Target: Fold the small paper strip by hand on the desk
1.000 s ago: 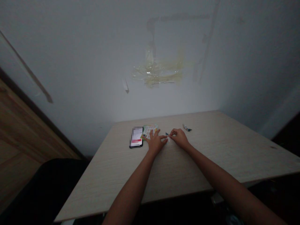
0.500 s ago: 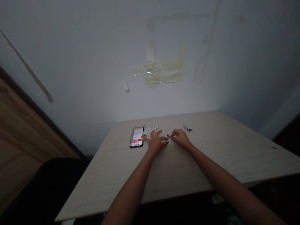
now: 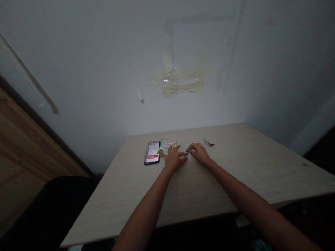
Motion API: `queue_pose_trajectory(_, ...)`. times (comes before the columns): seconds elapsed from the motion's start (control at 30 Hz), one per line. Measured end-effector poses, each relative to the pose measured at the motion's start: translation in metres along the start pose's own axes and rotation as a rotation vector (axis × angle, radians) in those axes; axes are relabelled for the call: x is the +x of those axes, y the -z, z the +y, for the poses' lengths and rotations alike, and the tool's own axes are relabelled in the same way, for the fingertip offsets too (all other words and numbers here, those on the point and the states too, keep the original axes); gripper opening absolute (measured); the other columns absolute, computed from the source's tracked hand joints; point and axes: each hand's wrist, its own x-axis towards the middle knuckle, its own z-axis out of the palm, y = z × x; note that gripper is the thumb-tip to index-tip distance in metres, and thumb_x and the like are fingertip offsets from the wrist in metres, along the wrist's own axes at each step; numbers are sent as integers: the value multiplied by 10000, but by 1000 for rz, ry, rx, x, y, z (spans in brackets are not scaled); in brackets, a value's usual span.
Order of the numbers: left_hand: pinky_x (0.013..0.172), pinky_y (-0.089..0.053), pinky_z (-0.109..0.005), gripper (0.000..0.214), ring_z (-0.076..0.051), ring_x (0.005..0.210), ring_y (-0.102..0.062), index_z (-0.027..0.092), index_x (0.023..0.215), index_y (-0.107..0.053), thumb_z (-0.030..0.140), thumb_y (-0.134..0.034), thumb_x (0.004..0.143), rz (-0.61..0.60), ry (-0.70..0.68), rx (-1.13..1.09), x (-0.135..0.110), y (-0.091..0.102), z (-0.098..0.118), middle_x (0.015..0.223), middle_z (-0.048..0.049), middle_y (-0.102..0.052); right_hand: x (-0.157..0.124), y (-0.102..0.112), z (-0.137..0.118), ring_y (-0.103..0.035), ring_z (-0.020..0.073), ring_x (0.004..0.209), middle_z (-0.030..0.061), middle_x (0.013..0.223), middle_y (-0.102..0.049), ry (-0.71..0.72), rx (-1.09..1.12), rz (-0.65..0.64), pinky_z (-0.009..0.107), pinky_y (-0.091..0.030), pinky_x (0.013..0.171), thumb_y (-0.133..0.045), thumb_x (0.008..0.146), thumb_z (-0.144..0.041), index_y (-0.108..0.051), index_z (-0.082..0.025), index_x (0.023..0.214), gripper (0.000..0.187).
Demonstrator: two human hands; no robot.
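Near the middle of the table, my left hand (image 3: 173,158) has its thumb and forefinger at the left side of a small white piece (image 3: 189,157), seemingly pinching it. Its other fingers spread over the lower edge of a colourful printed leaflet (image 3: 168,144). My right hand (image 3: 200,153) comes from the right, thumb and forefinger closed on a tiny dark-blue piece (image 3: 187,151) at the top of the white one. Whether the two pieces are joined is too small to tell. Fingertips partly hide both.
A phone (image 3: 153,153) with a lit screen lies left of the leaflet. A crumpled wrapper (image 3: 209,142) rests beyond my right hand. The pale wooden table (image 3: 125,195) meets a wall (image 3: 110,69) with clear tape remnants (image 3: 178,80). Dark fabric (image 3: 60,202) is at the left.
My right hand has shifted slightly left and its fingers have moved closer over the dark-blue piece. My left hand stays in nearly the same place.
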Motion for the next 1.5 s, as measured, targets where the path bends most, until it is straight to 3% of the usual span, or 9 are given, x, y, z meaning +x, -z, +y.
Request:
queue_pose_trajectory(0.37,1033,61,-786,251,-402,1434,-203,547,1046,-689,550,-651,799,30,3,-7,0,-1,-1,1476,63,-459,1,-1,4,-578,223,1061,27,1016,-733,-29,10,-65,363,-414,941,-628,809,-216,-697,-235,987,193)
queue_pose_trajectory(0.5,1028,65,-788,243,-386,1430,-220,569,1067,-667,533,-622,831,37,-2,1,-3,0,0,1465,64,-472,-1,-3,12,-510,241,1171,69,1222,-670,-9,-65,-80,386,-381,1016,-626,818,-238,-660,-216,1184,368)
queue_pose_trajectory(0.63,1048,52,-772,284,-371,1416,-247,523,1105,-671,494,-650,823,56,16,8,-4,3,2,1449,30,-492,-2,-4,17,-458,261,1242,74,1347,-597,55,-148,-133,429,-331,1063,-586,862,-283,-686,-226,1170,329)
queue_pose_trajectory(0.93,1053,64,-773,194,-317,1338,-359,412,1017,-722,376,-668,834,110,5,-50,-7,5,5,1332,-6,-577,-3,1,17,-550,266,1151,88,1121,-700,-19,68,-42,426,-389,1038,-705,730,-236,-717,-191,1033,307)
queue_pose_trajectory(1.2,1083,58,-742,186,-301,1290,-411,398,1009,-724,408,-669,832,139,-9,-84,-9,5,9,1283,-2,-599,-1,1,14,-681,191,862,70,923,-722,-186,535,-49,362,-519,861,-704,663,-215,-663,-163,978,322)
queue_pose_trajectory(1.33,1075,70,-744,248,-309,1264,-426,394,1022,-720,492,-690,795,143,-13,-91,-10,7,11,1271,-8,-603,-2,0,14,-683,196,852,71,887,-721,-194,605,-25,371,-521,862,-716,665,-273,-657,-156,997,357)
queue_pose_trajectory(1.5,1098,47,-716,252,-290,1204,-479,360,1043,-718,446,-685,808,151,-5,-100,-10,7,13,1177,-20,-639,-3,1,12,-685,198,823,69,841,-723,-193,626,-21,389,-518,871,-711,691,-327,-654,-146,1037,395)
